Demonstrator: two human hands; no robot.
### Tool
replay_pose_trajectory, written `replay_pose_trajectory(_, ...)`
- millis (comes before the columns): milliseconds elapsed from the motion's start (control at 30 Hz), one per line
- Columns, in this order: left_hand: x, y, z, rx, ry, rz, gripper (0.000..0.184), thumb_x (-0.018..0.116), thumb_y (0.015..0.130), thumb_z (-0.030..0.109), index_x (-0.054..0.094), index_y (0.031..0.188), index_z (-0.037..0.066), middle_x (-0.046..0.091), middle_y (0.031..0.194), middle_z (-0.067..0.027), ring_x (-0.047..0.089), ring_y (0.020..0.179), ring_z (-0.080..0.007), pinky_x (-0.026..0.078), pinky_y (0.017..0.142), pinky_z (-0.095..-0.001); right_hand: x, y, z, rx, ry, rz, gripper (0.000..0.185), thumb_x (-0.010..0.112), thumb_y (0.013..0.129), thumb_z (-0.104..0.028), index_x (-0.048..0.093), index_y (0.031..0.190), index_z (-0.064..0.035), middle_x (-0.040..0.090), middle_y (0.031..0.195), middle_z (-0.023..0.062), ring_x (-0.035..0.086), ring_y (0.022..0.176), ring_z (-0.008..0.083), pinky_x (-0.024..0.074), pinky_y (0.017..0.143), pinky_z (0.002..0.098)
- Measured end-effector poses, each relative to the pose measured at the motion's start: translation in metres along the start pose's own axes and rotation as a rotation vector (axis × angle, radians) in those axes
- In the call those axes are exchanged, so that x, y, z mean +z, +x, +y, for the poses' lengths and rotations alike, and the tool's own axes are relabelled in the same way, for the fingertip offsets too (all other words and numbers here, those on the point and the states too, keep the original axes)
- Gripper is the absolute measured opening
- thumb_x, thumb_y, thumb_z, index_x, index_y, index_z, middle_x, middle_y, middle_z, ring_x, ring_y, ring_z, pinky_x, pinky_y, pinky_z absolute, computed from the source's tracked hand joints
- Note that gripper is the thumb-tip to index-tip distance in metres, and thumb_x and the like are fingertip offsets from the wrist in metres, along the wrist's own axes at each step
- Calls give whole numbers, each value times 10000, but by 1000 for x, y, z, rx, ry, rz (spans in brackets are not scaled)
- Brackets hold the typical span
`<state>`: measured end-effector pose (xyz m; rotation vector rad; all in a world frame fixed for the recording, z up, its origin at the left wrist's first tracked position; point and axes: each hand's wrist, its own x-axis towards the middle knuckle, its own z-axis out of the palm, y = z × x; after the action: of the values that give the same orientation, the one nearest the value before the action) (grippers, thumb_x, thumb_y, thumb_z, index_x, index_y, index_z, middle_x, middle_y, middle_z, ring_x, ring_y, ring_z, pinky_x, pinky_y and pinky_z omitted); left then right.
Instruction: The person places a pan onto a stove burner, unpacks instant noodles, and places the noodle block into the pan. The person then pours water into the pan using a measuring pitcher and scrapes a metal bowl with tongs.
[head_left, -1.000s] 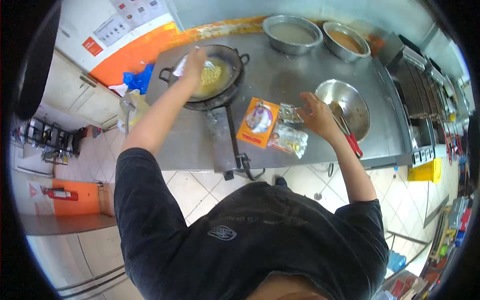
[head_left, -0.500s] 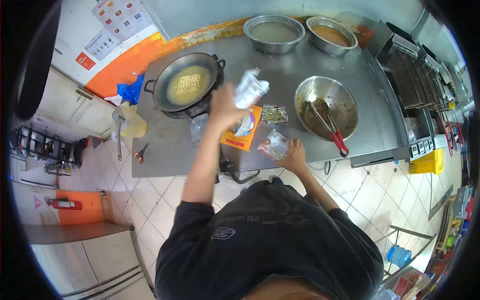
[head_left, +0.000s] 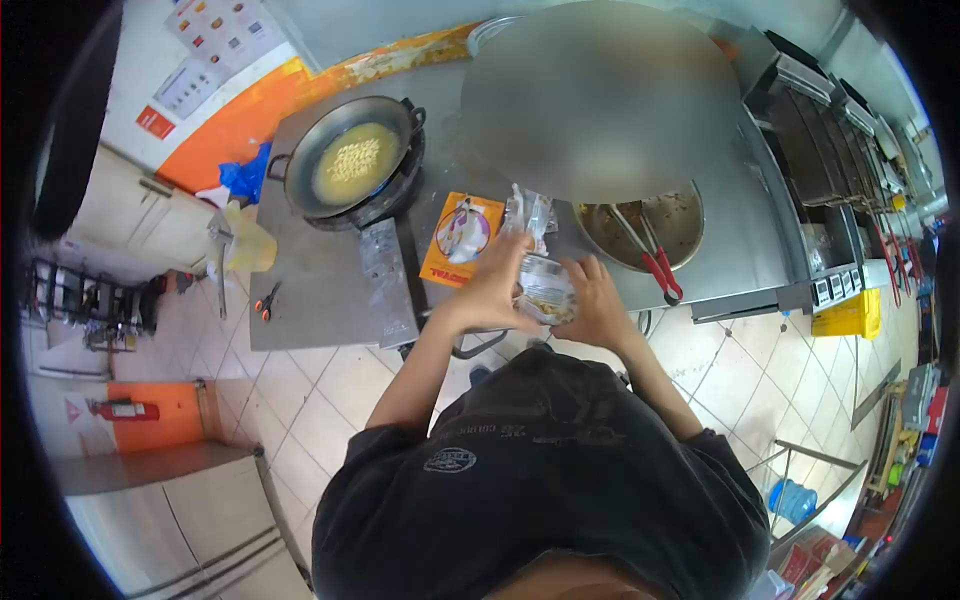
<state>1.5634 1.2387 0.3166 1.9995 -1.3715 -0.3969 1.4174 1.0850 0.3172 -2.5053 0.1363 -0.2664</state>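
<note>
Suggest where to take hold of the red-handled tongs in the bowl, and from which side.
By the red handles of the tongs, probably with the right hand coming from the person's side. They stick out past the near rim of the bowl and point toward the person, while the metal arms lie down inside it.

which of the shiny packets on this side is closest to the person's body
The shiny packet between the left hand and the right hand; the other shiny wrapping sits farther back, just right of the orange box.
</note>
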Motion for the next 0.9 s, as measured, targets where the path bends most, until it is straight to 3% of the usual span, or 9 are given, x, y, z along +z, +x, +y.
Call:
replay_pose_trajectory(67,1,-16,17,94,287,32,1071,829,494,349,261,1332,-3,371,1287,-242,360,1209,-392,307,1013,-441,-6,18,-7,-123,41,-111,907,806,485,-250,392,1256,-11,427,1166,223,438,1093,372,377,931,427)
replay_pose_trajectory(167,-1,-27,-2,-58,8,145,1012,826,490,318,295,1291,1,411,1197,-244,391,1146,-400,335,961,-453,-16,38,-26,-208,175,32,902,811,554,-250,354,1300,-30,403,1252,228,398,1180,357,370,943,406)
replay_pose_trajectory(200,-3,-32,-2,-34,8,305,922,803,509,256,321,1252,-1,431,1113,-234,418,1079,-395,353,919,-450,-33,43,-45,-184,416,77,660,792,630,-253,497,1178,-34,434,1260,188,435,1170,317,369,946,379)
replay_pose_trajectory(300,-11,-47,1,-192,-4,566,875,776,517,177,328,1247,1,425,1122,-226,412,1085,-392,351,931,-438,-14,67,-38,-211,483,129,389,747,679,-179,599,1004,-25,503,1181,174,503,1085,304,398,902,358)
replay_pose_trajectory(333,-15,-52,3,-228,21,622,861,753,510,113,324,1248,0,414,1141,-218,402,1082,-392,350,934,-441,-7,72,-46,-140,485,167,189,685,714,-99,623,864,-2,551,1099,170,550,1003,288,419,855,340)
replay_pose_trajectory(700,-76,-104,-20,-363,370,815,925,754,497,89,284,1282,-47,412,1171,-239,396,1062,-412,339,937,-464,66,165,-107,-418,295,-39,404,632,612,-162,645,1004,-64,593,1004,167,520,978,350,361,915,425)
replay_pose_trajectory(800,-143,-89,-47,-390,489,825,950,753,498,91,260,1298,-52,434,1134,-226,405,1069,-396,350,948,-435,68,246,-126,-369,413,-33,302,604,669,-205,654,892,-7,607,823,177,592,772,325,457,744,398)
replay_pose_trajectory(833,-165,-83,-58,-405,540,820,957,754,497,93,257,1302,-50,438,1127,-222,408,1070,-391,355,949,-427,74,271,-134,-246,488,-24,302,594,689,-216,640,852,34,583,723,179,589,621,294,466,597,370)
replay_pose_trajectory(900,-202,-71,-85,-488,605,762,942,759,494,102,274,1289,-42,445,1122,-212,420,1066,-381,373,939,-415,81,320,-140,-38,640,-83,325,612,728,-271,626,808,44,564,674,123,563,571,220,439,514,329)
